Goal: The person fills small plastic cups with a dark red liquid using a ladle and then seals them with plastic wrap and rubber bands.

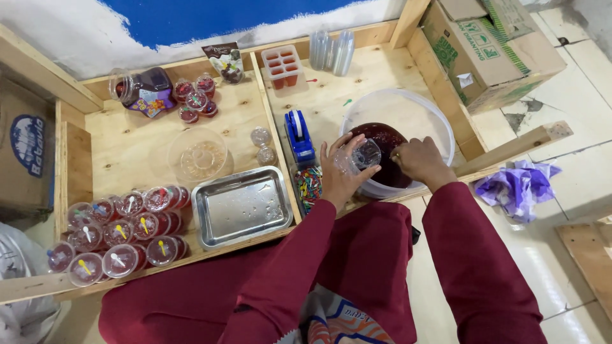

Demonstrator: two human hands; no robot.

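Head view: your left hand (336, 171) holds a small clear plastic cup (361, 155), fingers wrapped round it, tilted over the rim of the big translucent white plastic tub (440, 121) of dark red liquid (382, 143). Your right hand (417, 160) sits just right of the cup, fingers curled down into the tub; can't tell what, if anything, they grip. Step looks like filling the cup from the tub; a steady dip and level lift would fit, as a guess. Touching-close left of your left fingers: blue tape dispenser (298, 134) and a clear box of coloured picks (310, 185). Further left, empty steel tray (242, 205) and stacked lidded filled cups (121, 232). Beyond your fingertips, a red ice-cube mould (282, 65) and clear cup stacks (331, 50). Dispenser crowds your left wrist.
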